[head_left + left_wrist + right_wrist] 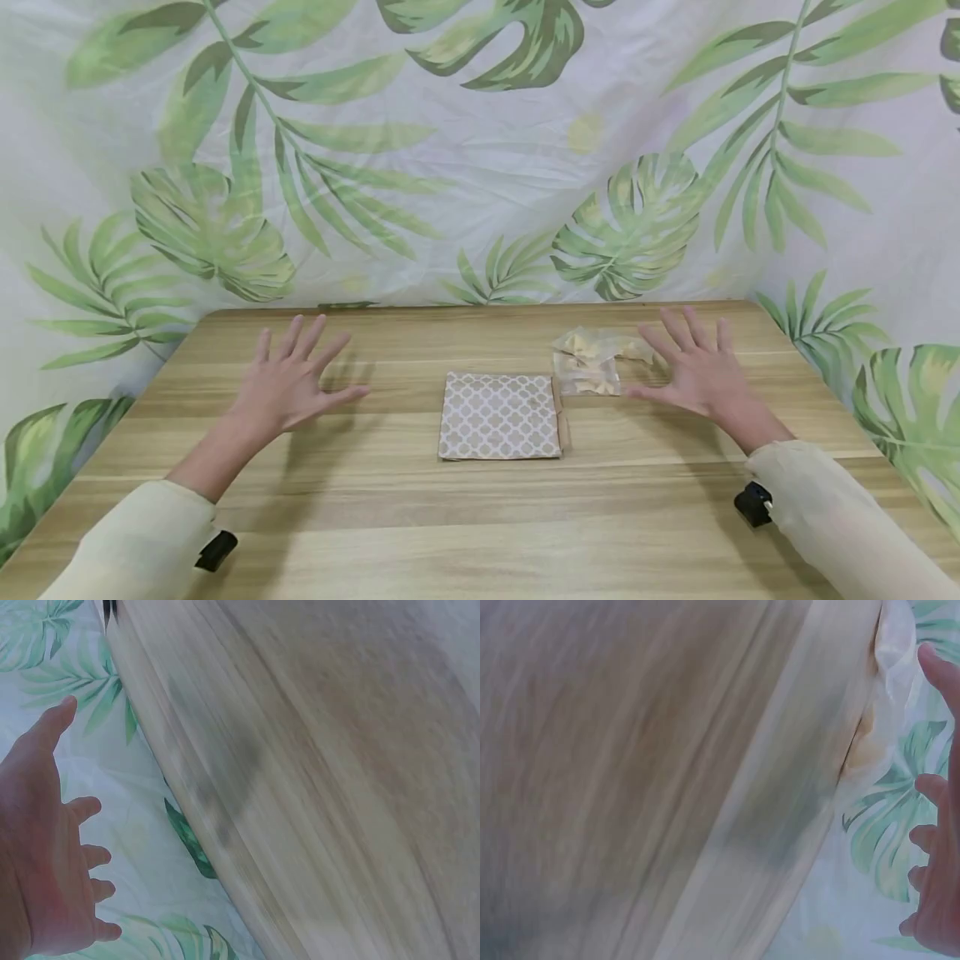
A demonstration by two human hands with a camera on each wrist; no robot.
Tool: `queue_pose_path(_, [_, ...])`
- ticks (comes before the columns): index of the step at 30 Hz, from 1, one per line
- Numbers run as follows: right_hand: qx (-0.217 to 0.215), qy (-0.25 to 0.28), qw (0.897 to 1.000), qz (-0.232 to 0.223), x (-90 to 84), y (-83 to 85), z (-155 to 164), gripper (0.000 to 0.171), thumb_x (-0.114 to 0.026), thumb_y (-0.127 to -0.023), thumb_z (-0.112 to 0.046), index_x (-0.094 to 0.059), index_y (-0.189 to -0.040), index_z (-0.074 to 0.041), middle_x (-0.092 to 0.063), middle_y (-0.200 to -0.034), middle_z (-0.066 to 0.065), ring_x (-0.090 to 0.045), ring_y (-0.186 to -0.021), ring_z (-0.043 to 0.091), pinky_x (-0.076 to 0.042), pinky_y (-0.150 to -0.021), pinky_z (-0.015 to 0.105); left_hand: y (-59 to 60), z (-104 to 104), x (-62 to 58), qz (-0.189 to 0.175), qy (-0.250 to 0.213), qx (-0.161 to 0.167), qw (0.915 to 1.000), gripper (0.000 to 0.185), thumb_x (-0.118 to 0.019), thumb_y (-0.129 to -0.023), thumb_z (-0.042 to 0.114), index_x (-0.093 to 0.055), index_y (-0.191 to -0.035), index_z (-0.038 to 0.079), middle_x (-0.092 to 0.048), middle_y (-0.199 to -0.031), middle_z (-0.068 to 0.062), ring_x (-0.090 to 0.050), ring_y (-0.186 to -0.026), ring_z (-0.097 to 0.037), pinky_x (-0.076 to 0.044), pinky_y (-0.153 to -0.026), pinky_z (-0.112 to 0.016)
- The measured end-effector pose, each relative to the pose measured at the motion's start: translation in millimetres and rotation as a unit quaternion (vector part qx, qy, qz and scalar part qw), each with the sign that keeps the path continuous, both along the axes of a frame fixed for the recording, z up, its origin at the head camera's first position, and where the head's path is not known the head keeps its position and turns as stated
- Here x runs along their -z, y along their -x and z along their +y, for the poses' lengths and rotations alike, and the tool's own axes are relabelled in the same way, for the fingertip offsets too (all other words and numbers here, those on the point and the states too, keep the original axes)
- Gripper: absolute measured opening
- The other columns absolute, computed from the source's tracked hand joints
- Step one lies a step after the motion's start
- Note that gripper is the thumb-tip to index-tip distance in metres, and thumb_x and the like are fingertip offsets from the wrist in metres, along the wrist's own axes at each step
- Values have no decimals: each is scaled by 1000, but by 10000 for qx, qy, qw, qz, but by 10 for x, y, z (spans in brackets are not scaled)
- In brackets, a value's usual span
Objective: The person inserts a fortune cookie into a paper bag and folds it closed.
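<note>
Nothing was in hand yet: my left hand (288,387) and right hand (697,371) hovered with fingers spread wide, holding nothing. The patterned paper bag (501,415) lay flat mid-desk (375,517), untouched, the clear packets (592,360) just beside my right hand at the far right, so I judged all the work remained.

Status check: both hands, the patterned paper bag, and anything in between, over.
Left hand and right hand open, holding nothing. Patterned paper bag flat on table, untouched. Clear snack packets by right hand. Nothing blocking.
</note>
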State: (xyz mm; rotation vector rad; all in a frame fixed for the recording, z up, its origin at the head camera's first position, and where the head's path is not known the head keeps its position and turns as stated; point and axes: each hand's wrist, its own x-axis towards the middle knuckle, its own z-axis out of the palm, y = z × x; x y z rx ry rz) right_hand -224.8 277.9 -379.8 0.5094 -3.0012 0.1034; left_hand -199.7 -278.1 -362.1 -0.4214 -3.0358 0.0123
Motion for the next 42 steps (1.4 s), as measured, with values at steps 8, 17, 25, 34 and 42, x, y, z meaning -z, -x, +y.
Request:
queue_pose_path(8, [-125,-29,9999,0,-3,-47,-127,102,-61,-85,-78,-38,-161,-15,-18,-171,19,-3,-157,45,1,-117,76,-6,122,18,159,-16,276,9995,94,-55,-90,77,-42,-159,13,-23,-167,-26,-16,-154,-50,-10,-118,-74])
queue_pose_path(17, [-369,73,9993,29,4,-71,-241,100,-64,-84,-76,-40,-160,-15,-21,-170,19,-7,-157,46,-5,-117,76,4,282,46,293,-136,590,9977,92,-57,-90,74,-44,-158,13,-29,-166,-23,-20,-154,-47,-15,-119,-72])
queue_pose_path(25, [-709,239,9972,67,-5,-113,-417,95,-68,-83,-72,-48,-156,-15,-32,-165,21,-19,-154,48,-20,-117,72,15,510,88,257,-450,993,9937,86,-67,-90,63,-47,-156,12,-37,-163,-22,-29,-151,-46,-26,-116,-70])
queue_pose_path(34, [-1007,332,9940,271,-1,-120,-549,89,-70,-84,-68,-53,-153,-15,-44,-158,21,-35,-146,48,-35,-109,71,33,745,124,163,-579,1468,9873,86,-69,-88,63,-51,-153,10,-43,-159,-23,-38,-146,-47,-34,-112,-70])
queue_pose_path(42, [-1234,559,9902,337,23,-100,-638,85,-72,-85,-65,-56,-149,-12,-53,-150,21,-42,-143,45,-37,-108,70,46,946,171,-16,-654,1809,9813,88,-74,-87,59,-51,-151,4,-48,-155,-21,-40,-145,-45,-36,-112,-65])
